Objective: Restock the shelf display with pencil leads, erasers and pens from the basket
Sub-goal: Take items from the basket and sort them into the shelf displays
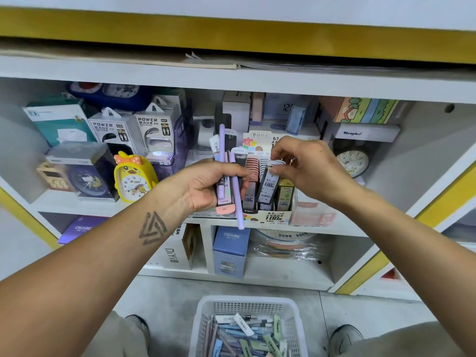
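My left hand (pixel 206 186) grips a bundle of stationery (pixel 226 176): purple pens and several flat lead cases, held upright in front of the shelf. My right hand (pixel 306 168) pinches one dark pencil lead case (pixel 269 185) by its top, its lower end down among the cases in the cardboard display box (pixel 273 217) on the middle shelf. The display box has rows of lead cases standing in it. On the floor between my feet stands a white plastic basket (pixel 206 328) holding several more pens, erasers and lead cases.
Power bank boxes (pixel 154 135), a yellow duck alarm clock (pixel 134 179) and a round clock (pixel 353 162) fill the shelf either side of the display. A blue CRUHRE box (pixel 230 251) and plastic-wrapped goods sit on the shelf below. My shoes flank the basket.
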